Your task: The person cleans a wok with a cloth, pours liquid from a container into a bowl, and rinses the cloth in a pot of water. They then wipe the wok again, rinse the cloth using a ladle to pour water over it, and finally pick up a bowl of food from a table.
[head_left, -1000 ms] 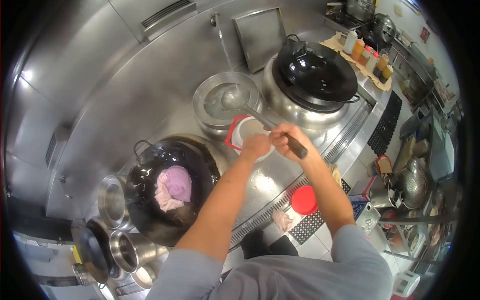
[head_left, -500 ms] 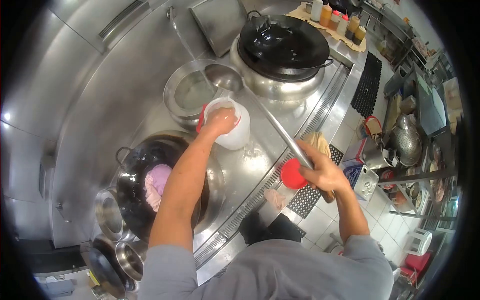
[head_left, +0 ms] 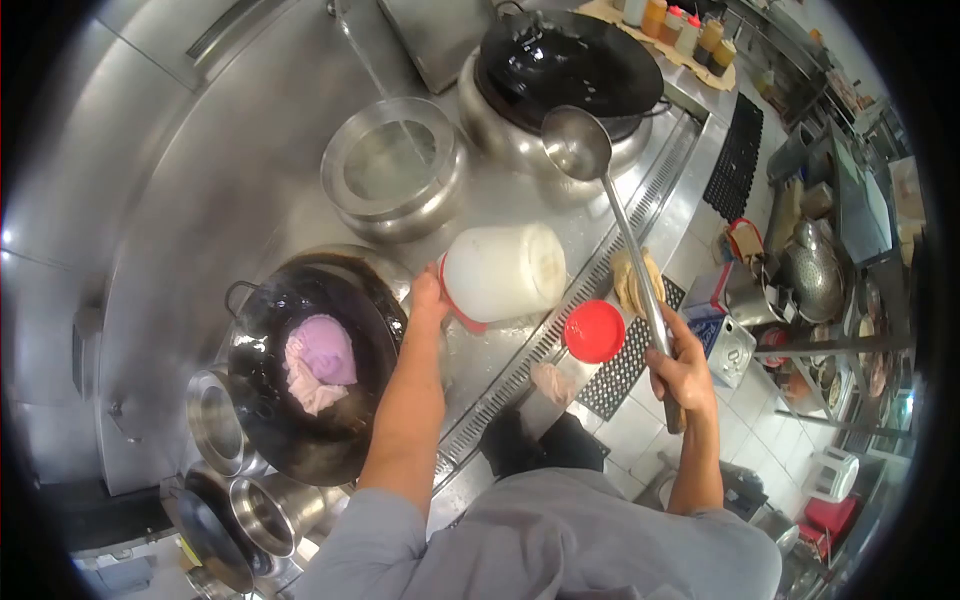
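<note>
Gripping one white container [head_left: 505, 272] by its red-edged end, the left hand [head_left: 427, 295] has fingertips partly hidden; the container is tilted sideways just right of these fingers, its inside not visible. The right hand [head_left: 683, 370] has its fingers closed around one ladle [head_left: 626, 232], bowl pointing forward of them. One pink-purple bundle [head_left: 322, 358] lies left of the left fingers. Beyond the right fingers, the top edge cuts some bottles [head_left: 709, 38], about six. Lettering on the blue tin [head_left: 705, 333] beside them is unreadable.
</note>
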`<state>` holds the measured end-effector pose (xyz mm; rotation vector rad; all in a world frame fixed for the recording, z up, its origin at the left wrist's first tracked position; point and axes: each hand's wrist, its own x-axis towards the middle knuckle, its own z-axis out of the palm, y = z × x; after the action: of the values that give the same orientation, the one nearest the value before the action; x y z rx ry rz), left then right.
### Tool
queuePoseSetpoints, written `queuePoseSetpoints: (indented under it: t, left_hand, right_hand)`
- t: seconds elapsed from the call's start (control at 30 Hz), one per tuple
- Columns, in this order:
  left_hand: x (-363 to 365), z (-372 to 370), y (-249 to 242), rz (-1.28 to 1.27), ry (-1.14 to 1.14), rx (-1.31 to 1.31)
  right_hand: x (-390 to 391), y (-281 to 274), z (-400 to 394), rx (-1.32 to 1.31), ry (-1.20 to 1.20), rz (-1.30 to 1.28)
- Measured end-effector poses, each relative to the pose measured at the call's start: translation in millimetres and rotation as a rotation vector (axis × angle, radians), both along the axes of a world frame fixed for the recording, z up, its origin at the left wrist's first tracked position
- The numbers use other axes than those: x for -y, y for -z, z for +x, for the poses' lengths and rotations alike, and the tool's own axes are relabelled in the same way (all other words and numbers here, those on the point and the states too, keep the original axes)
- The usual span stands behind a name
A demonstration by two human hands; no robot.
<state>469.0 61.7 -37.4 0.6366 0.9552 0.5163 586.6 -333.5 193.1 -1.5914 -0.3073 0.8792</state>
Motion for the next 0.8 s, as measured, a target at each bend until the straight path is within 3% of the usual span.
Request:
queuePoseSetpoints:
  t: [0.1, 0.13, 0.17, 0.23, 0.33, 0.43, 0.6, 0.73, 0.77, 0.8]
  left_hand:
    - [29, 5, 16, 0.026, 0.093, 0.172]
    - [30, 13, 15, -0.145, -0.027, 0.229]
    - [30, 19, 14, -0.138, -0.047, 0.331]
    - [35, 33, -19, -0.124, -0.088, 0.536]
    - [25, 48, -110, -0.132, 0.090, 0.679]
    - [-4, 52, -149, -0.060, 0.149, 0.745]
    - [-52, 38, -180, 0.286, 0.101, 0.546]
    - [-68, 15, -203, 0.889, 0.089, -0.099]
    - [-67, 4, -212, 0.592, 0.068, -0.170]
    - [-52, 0, -214, 0.579, -0.006, -0.013]
  right_hand:
    - [-1, 2, -3, -0.009, 0.024, 0.033]
    - [-2, 1, -5, -0.012, 0.035, 0.039]
    - [-2, 0, -6, -0.015, 0.045, 0.045]
    - [-2, 1, -6, -0.017, 0.055, 0.049]
    - [0, 6, -7, -0.022, 0.058, 0.047]
    - [-4, 8, -7, -0.027, 0.043, 0.062]
    - [-12, 11, -4, -0.053, 0.047, 0.085]
    - [-23, 10, 4, -0.038, 0.014, 0.086]
    - [-28, 8, 10, -0.026, -0.003, 0.088]
    - [-36, 4, 16, 0.043, -0.038, 0.051]
